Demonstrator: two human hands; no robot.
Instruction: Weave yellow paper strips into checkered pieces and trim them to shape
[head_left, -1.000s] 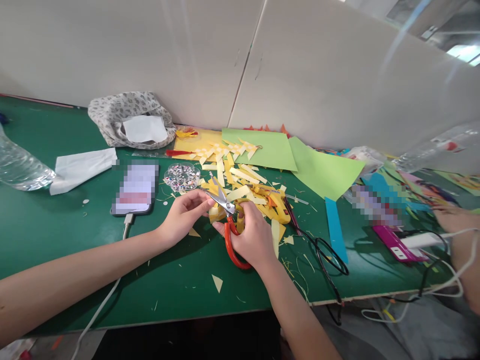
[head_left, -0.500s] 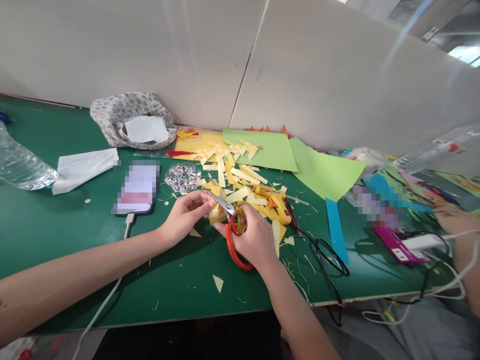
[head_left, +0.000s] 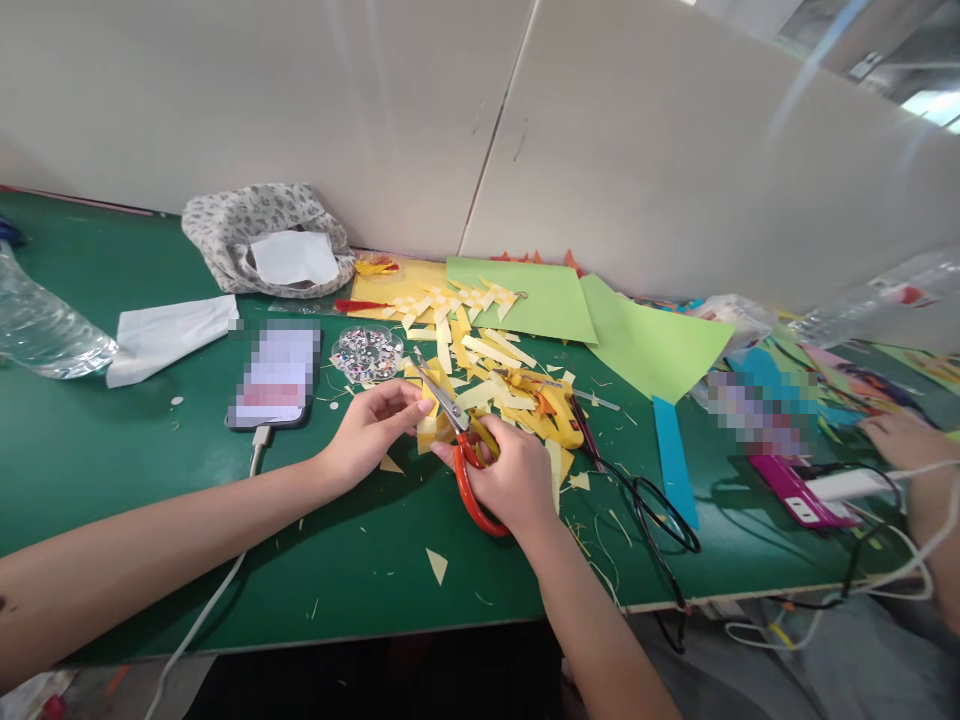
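Note:
My right hand (head_left: 514, 470) is closed round the red handles of a pair of scissors (head_left: 454, 412), whose silver blades point away and to the left. In my left hand (head_left: 384, 420) a piece of folded yellow paper (head_left: 429, 432) is pinched between thumb and fingers, and the blades lie across it. Whether the blades are cutting it I cannot tell. Several loose yellow paper strips (head_left: 487, 350) lie just behind the hands. A yellow glue gun (head_left: 566, 425) rests among them, to the right. Farther back is a woven yellow-and-white paper fish-bone shape (head_left: 450, 300) with a red tassel.
A phone (head_left: 274, 380) with a white cable and a clear box of small beads (head_left: 367, 352) stand left of the scraps. Green paper sheets (head_left: 525, 290) lie at the back. Right of them are a blue strip (head_left: 673, 460), a magenta power strip (head_left: 799, 490) and another person's hand (head_left: 900, 440).
The scissor blades have parted slightly and tilted more upright over the yellow paper. My left hand has barely moved. The other person's hand at the right has shifted a little left.

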